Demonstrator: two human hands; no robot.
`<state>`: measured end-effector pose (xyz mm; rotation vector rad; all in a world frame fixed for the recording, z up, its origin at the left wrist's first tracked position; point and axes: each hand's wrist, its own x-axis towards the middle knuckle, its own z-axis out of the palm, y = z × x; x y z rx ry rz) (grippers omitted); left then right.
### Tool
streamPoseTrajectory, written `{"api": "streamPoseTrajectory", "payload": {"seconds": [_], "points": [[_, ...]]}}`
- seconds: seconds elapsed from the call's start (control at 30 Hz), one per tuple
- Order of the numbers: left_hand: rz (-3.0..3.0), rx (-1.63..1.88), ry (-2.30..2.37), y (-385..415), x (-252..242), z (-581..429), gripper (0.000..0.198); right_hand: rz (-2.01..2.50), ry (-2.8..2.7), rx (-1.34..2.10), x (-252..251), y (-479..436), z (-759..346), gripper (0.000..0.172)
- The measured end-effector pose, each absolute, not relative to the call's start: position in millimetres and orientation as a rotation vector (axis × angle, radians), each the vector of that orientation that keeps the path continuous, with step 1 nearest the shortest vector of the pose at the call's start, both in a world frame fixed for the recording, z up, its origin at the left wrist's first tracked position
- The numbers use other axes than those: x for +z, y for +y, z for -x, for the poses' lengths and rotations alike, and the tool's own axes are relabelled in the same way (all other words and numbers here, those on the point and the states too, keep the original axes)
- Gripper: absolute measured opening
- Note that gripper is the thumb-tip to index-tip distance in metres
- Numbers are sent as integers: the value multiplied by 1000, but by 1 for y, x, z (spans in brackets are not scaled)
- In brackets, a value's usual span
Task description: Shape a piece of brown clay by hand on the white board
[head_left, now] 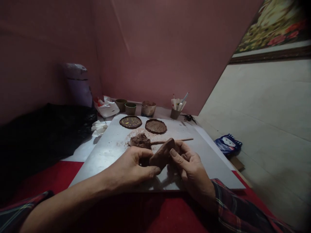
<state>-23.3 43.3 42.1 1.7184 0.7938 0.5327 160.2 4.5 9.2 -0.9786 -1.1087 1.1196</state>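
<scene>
Between my two hands, above the near part of a white board (102, 158), is a smooth brown slab of clay (162, 153), tilted up to the right. My left hand (136, 165) pinches its lower left end with thumb and fingers. The right hand (190, 165) grips the upper right end, its thumb on the near face and its fingers behind. Just beyond the slab sits a rough lump of clay (140, 141), with crumbs and smears around it. A thin wooden stick (181, 140) lies to the right of the lump, partly hidden by the slab and my right hand.
Two round clay discs with raised rims, one yellow-dotted (130, 122) and one textured (156, 126), lie at the board's back. Behind stand small pots (130, 109), a stained bowl (148, 109) and a tool cup (175, 113). A black bag (48, 129) is left; a blue packet (228, 144) right.
</scene>
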Motion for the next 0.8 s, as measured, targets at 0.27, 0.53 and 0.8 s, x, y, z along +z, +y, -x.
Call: {"api": "streamPoseTrajectory", "payload": {"seconds": [0.27,0.53,0.8], "points": [[-2009,690,912,48,50,32,18,1137,-1402,938,12,1,-166,17],[-1971,466,905,56,46,39,34,1273,-1654,873,12,2,-168,10],[-1906,511,888,71,38,44,20,1304,-1683,869,11,3,-169,12]]}}
